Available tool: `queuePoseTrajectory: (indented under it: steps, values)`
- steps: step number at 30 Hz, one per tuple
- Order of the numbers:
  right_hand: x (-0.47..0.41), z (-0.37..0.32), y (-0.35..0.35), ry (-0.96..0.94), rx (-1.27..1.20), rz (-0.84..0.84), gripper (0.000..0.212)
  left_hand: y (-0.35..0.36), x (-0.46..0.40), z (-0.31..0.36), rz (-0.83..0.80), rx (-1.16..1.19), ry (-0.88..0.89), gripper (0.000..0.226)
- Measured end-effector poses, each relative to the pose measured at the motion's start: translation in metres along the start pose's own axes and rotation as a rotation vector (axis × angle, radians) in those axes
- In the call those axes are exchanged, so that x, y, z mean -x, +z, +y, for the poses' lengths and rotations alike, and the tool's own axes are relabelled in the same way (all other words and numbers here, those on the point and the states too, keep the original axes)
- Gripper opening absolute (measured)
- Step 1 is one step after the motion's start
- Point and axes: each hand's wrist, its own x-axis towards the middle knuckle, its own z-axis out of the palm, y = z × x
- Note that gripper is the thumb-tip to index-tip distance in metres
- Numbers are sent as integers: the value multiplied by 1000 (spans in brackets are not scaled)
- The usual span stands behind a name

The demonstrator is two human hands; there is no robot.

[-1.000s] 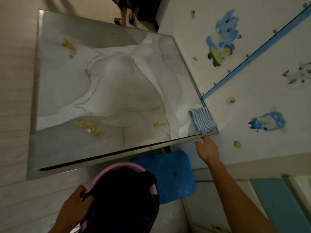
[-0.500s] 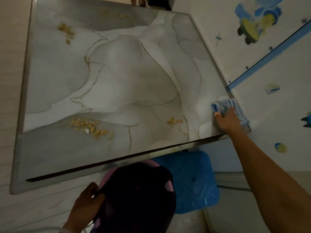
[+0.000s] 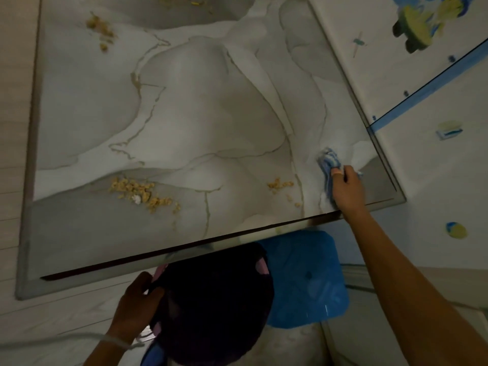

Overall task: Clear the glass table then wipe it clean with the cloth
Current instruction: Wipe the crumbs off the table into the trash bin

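Observation:
The glass table [image 3: 184,107] has a marbled grey-white top and fills most of the view. My right hand [image 3: 347,187] grips a bunched blue-and-white striped cloth [image 3: 328,159] on the table near its right front corner. Yellow crumbs lie in a large patch [image 3: 142,192] at the front left, a small patch [image 3: 281,184] just left of the cloth, and another patch [image 3: 100,30] at the far left. My left hand [image 3: 137,299] holds the rim of a pink bin lined with a dark bag [image 3: 214,294] below the table's front edge.
A blue plastic stool [image 3: 309,276] stands under the table's front right edge. A white wall with blue cartoon stickers [image 3: 420,25] and a blue stripe runs along the table's right side. Pale wood-look floor lies to the left.
My right hand reached the cloth at the right corner, took hold of it, bunched it, and slid it a little left. The view moved closer to the table.

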Motion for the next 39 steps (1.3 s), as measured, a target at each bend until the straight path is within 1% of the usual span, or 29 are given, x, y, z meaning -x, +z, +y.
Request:
queuePoseTrajectory:
  steps: [4,8,13,15,17,19,21,24,30,33,36,37,39]
  values:
    - [23,-24,16,-8,-98,-91,29,1,3,7,5,34,2,21]
    - [47,-35,31,6,-200,-162,33,-1,1,2,29,42,16,31]
    - [63,-42,33,32,-276,-204,31,-6,-2,1,20,59,-2,29]
    - [67,-43,32,24,-293,-220,31,-7,-7,-2,16,60,-13,39]
    - [72,-46,32,18,-310,-238,31,-7,-11,-3,13,64,-32,58]
    - [80,-47,35,8,-313,-257,29,-6,-13,-3,14,60,-33,66]
    - [90,-50,39,-7,-316,-269,29,-6,-13,-1,29,74,-38,65]
    - [104,-52,45,-35,-310,-278,33,-5,-8,4,12,85,-32,48]
    - [141,-56,59,-100,-302,-321,31,-3,-4,12,26,108,-18,58]
    - [171,-58,65,-112,-318,-337,37,-2,-2,16,17,138,-19,58]
    - [209,-60,71,-116,-336,-364,28,0,-7,18,15,152,-13,54]
    - [223,-57,77,-109,-325,-376,25,0,-10,16,13,159,-10,58]
    - [255,-45,92,-37,-302,-441,20,3,-15,13,-2,164,-14,63]
